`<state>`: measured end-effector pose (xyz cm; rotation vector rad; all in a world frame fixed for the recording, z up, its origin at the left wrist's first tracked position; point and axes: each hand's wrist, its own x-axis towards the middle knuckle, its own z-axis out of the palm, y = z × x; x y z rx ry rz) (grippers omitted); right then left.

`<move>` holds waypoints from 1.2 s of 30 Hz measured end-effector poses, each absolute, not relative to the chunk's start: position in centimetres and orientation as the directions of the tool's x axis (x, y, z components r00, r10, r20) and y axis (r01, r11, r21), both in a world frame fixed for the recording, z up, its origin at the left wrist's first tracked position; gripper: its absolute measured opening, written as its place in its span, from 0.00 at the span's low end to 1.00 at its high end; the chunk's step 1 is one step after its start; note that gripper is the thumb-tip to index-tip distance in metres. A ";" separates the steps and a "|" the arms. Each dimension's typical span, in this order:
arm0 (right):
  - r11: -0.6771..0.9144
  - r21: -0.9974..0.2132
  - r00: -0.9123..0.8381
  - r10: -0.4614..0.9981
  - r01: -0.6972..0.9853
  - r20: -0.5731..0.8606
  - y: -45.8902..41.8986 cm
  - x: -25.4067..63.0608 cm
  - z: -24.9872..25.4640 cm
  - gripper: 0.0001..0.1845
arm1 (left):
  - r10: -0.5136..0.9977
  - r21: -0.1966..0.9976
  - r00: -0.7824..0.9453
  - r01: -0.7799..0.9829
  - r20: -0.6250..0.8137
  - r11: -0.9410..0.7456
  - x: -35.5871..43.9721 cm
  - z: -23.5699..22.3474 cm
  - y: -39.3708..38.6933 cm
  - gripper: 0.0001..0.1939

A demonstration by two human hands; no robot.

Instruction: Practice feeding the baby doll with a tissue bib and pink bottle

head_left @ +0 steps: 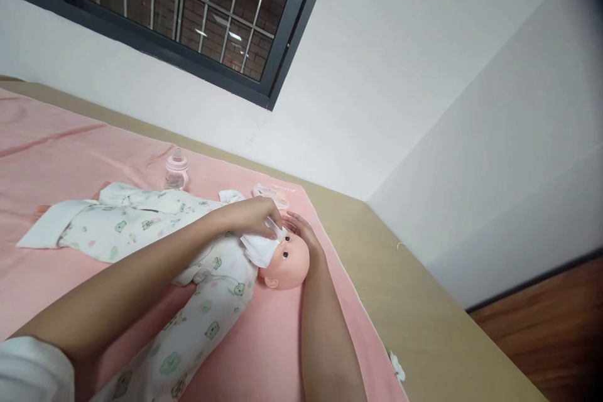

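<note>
A baby doll [285, 267] lies on its back in white clothes [146, 220] printed with small green animals. My left hand [257, 217] pinches a white wipe or cloth [260, 250], which covers the lower part of the doll's face; its exact kind I cannot tell. Against the far side of the doll's head rests my right hand [304, 231], its fingers stretched out and curving along the head. The doll's eyes show above the white cloth. My left forearm crosses over the doll's body and hides part of it.
A pink-topped baby bottle [176, 171] stands beyond the doll. Near its head lies a small clear packet [271, 195]. The pink sheet [277, 339] covers part of a tan surface [377, 264]; a crumpled white piece [396, 365] sits at the sheet's edge. A barred window [198, 12] is behind.
</note>
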<state>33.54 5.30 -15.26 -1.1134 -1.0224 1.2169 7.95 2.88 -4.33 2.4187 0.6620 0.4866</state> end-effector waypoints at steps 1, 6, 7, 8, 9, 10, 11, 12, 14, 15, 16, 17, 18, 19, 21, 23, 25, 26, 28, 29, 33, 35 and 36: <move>0.013 -0.985 0.088 0.996 -0.175 -0.002 5.3 33.5 -15.2 0.19 | 0.561 0.617 0.805 0.345 0.192 -0.707 7.9 -4.3 2.9 0.12; 0.004 -0.982 0.097 0.995 -0.189 -0.015 5.2 33.5 -15.1 0.20 | 0.586 0.610 0.785 0.368 0.201 -0.702 7.9 -4.1 2.7 0.10; 0.001 -0.982 0.098 0.995 -0.190 -0.018 5.2 33.5 -15.1 0.20 | 0.589 0.606 0.782 0.373 0.202 -0.703 7.9 -4.1 2.7 0.10; -0.001 -0.982 0.100 0.995 -0.191 -0.021 5.1 33.4 -15.1 0.20 | 0.592 0.601 0.779 0.378 0.204 -0.704 8.0 -4.1 2.7 0.11; -0.004 -0.981 0.101 0.995 -0.192 -0.023 5.1 33.4 -15.0 0.19 | 0.595 0.595 0.777 0.383 0.207 -0.707 8.0 -4.1 2.8 0.11; -0.004 -0.981 0.103 0.994 -0.192 -0.024 5.1 33.4 -15.0 0.19 | 0.598 0.587 0.773 0.389 0.211 -0.710 8.0 -4.1 2.8 0.11; -0.004 -0.982 0.107 0.994 -0.191 -0.025 5.1 33.3 -15.0 0.18 | 0.600 0.580 0.770 0.393 0.217 -0.714 8.1 -4.2 2.8 0.11; -0.003 -0.982 0.108 0.994 -0.190 -0.024 5.1 33.3 -14.9 0.18 | 0.601 0.574 0.768 0.395 0.223 -0.717 8.1 -4.2 2.9 0.11; 0.001 -0.983 0.108 0.994 -0.186 -0.020 5.0 33.3 -14.9 0.17 | 0.602 0.568 0.765 0.398 0.229 -0.721 8.1 -4.4 3.0 0.11; 0.003 -0.983 0.107 0.994 -0.185 -0.017 5.0 33.3 -14.9 0.17 | 0.607 0.565 0.760 0.403 0.232 -0.720 8.1 -4.4 3.1 0.11; 0.003 -0.983 0.105 0.994 -0.184 -0.017 5.0 33.3 -14.9 0.17 | 0.614 0.563 0.754 0.409 0.233 -0.718 8.1 -4.5 3.2 0.12; 0.002 -0.983 0.103 0.994 -0.185 -0.017 5.1 33.3 -15.0 0.17 | 0.619 0.562 0.749 0.414 0.235 -0.716 8.1 -4.6 3.3 0.12; 0.002 -0.982 0.102 0.995 -0.188 -0.018 5.1 33.4 -15.0 0.16 | 0.622 0.563 0.746 0.416 0.239 -0.715 8.1 -4.7 3.4 0.12; 0.002 -0.981 0.102 0.995 -0.193 -0.018 5.1 33.4 -15.1 0.16 | 0.621 0.564 0.745 0.413 0.242 -0.715 8.0 -4.8 3.5 0.12; 0.004 -0.979 0.099 0.995 -0.205 -0.017 5.2 33.6 -15.3 0.16 | 0.617 0.570 0.746 0.402 0.249 -0.716 8.0 -4.9 3.7 0.11; 0.006 -0.976 0.092 0.996 -0.219 -0.015 5.3 33.7 -15.5 0.16 | 0.617 0.571 0.746 0.400 0.251 -0.717 8.0 -5.0 3.8 0.11; 0.005 -0.974 0.088 0.996 -0.228 -0.015 5.4 33.8 -15.5 0.16 | 0.619 0.573 0.745 0.402 0.249 -0.714 8.0 -5.0 3.9 0.11; 0.006 -0.974 0.089 0.996 -0.228 -0.015 5.4 33.7 -15.5 0.16 | 0.620 0.575 0.745 0.402 0.248 -0.713 8.0 -5.0 3.9 0.11; 0.005 -0.976 0.098 0.995 -0.220 -0.017 5.3 33.7 -15.5 0.16 | 0.620 0.580 0.744 0.400 0.247 -0.710 8.0 -5.0 4.0 0.11; 0.003 -0.977 0.103 0.994 -0.213 -0.019 5.3 33.7 -15.4 0.16 | 0.621 0.581 0.744 0.398 0.248 -0.710 8.0 -5.1 4.1 0.11; -0.002 -0.978 0.099 0.995 -0.210 -0.023 5.2 33.5 -15.3 0.15 | 0.629 0.578 0.735 0.406 0.254 -0.708 7.8 -5.1 4.1 0.12; 0.001 -0.976 0.093 0.995 -0.216 -0.019 5.2 33.5 -15.3 0.15 | 0.630 0.572 0.733 0.411 0.255 -0.710 7.6 -4.9 4.0 0.12; 0.004 -0.977 0.096 0.995 -0.215 -0.017 5.2 33.6 -15.3 0.15 | 0.627 0.569 0.739 0.413 0.248 -0.711 7.5 -4.8 3.9 0.11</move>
